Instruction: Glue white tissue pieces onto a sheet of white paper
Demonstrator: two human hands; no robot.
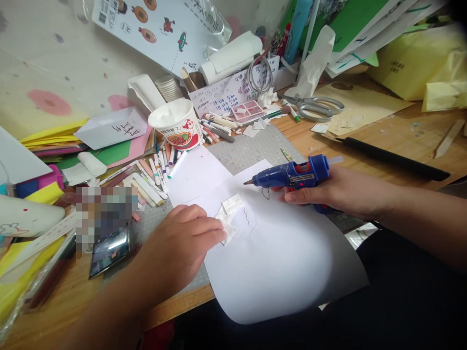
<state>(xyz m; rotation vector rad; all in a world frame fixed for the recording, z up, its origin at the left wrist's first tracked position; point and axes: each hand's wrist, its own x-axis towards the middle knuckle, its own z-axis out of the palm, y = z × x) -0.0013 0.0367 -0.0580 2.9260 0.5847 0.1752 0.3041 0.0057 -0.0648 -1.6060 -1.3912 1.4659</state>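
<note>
My right hand (317, 194) is wrapped round a blue glue gun (288, 174), whose metal tip points left above the white paper (280, 253). A clear glue stick (336, 159) pokes out of its back end, and a small red light shows on its side. With fingers and thumb together, my left hand (186, 238) pinches a crumpled piece of white tissue (230, 211) on the paper. Beside the tissue, thin dark lines run across a pale patch on the sheet. The paper's near edge curls down over the table edge.
Markers (156, 170) lie left of a paper noodle bowl (177, 124) at the back. Large scissors (317, 106) and a black stick (396, 158) lie at the right. A phone (109, 253) sits left of my left hand, on a grey cutting mat (255, 146).
</note>
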